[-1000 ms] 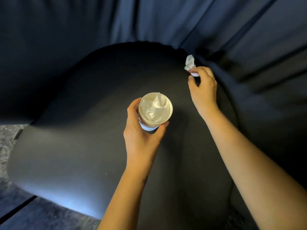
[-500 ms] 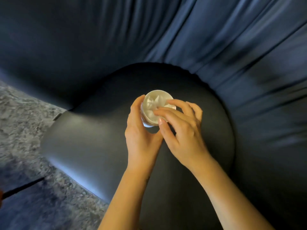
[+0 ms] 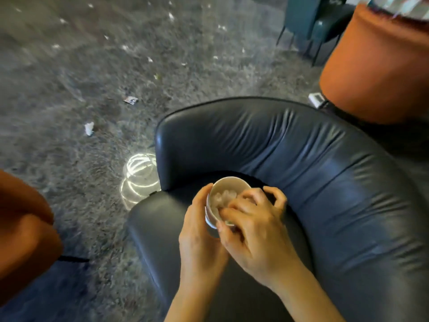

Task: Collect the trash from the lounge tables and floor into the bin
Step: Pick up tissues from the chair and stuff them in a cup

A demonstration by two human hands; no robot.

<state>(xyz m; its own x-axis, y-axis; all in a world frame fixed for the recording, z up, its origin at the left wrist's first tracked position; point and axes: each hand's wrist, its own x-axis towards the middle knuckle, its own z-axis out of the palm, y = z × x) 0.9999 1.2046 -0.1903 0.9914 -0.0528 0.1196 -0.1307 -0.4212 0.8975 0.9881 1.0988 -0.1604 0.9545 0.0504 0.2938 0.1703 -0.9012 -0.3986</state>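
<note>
Gone from the armchair (image 3: pixel 301 159) seat's rear edge, the crumpled tissue (image 3: pixel 221 198) now sits in the paper cup (image 3: pixel 228 183) — my left grip (image 3: pixel 197 231) wraps the cup above the seat, my right grip (image 3: pixel 253 228) curled, pinching the tissue down. Scraps (image 3: pixel 89 128) on the carpet (image 3: pixel 69 77) come next, I reckon — no bin visible.

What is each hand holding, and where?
Left hand grips the cup round its side. Right hand touches the tissue in its mouth; grip unclear.

No text, label or number can be read anywhere here
</note>
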